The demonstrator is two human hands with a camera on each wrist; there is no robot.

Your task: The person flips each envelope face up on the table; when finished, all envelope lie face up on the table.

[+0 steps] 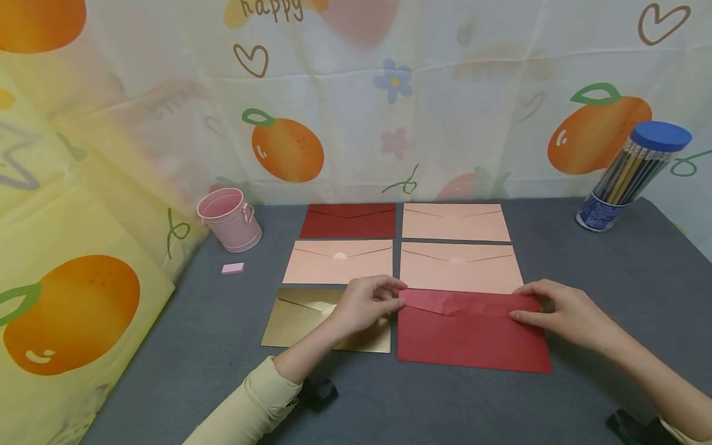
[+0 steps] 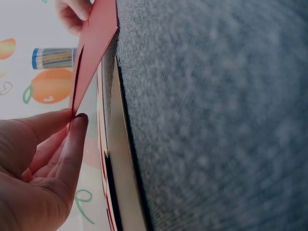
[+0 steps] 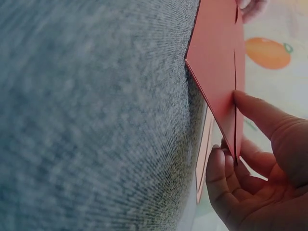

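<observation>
A bright red envelope (image 1: pixel 473 337) is held between both hands at the front right of a group of envelopes. My left hand (image 1: pixel 367 303) pinches its upper left corner between thumb and fingers. At the upper right corner my right hand (image 1: pixel 562 312) grips it, thumb on the front and fingers behind. In the right wrist view the red envelope (image 3: pixel 216 67) tilts, its top edge raised off the table. A gold envelope (image 1: pixel 300 318) lies under my left forearm, partly hidden. Behind the red one lies a pink envelope (image 1: pixel 461 266) with a round seal.
Another sealed pink envelope (image 1: pixel 334 272), a dark red envelope (image 1: pixel 347 221) and a plain pink envelope (image 1: pixel 453 222) lie farther back. A pink bucket (image 1: pixel 229 225) and small pink block (image 1: pixel 232 269) stand left. A blue-lidded tub of pencils (image 1: pixel 634 176) stands back right.
</observation>
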